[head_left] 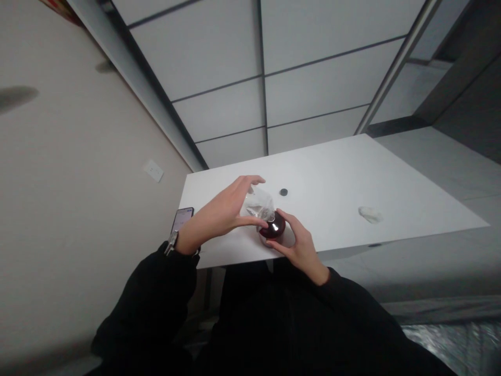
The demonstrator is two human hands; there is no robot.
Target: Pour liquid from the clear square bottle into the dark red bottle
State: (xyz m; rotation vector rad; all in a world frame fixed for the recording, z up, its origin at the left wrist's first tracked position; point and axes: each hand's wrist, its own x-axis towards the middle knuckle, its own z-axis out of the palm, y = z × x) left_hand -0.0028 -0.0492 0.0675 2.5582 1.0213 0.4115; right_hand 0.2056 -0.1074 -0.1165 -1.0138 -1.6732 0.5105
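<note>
A glossy dark red round bottle (277,225) is on the white table near its front edge, tilted or upright, I cannot tell which. My right hand (300,244) grips it from the right, thumb on the near side and fingers on the far side. A crumpled clear plastic bag (259,202) meets the bottle's neck. Curved around that bag is my left hand (230,209), its thumb reaching to the bottle's left side. What the bag contains is too blurred to make out. Beyond the bottle lies a small dark round cap (284,192).
The white table (332,172) stands against a wall with a socket (154,171). A phone (183,217) lies at its left edge, partly behind my left wrist. A crumpled whitish piece (370,214) rests on the right side. Panelled sliding doors (219,78) rise behind the table.
</note>
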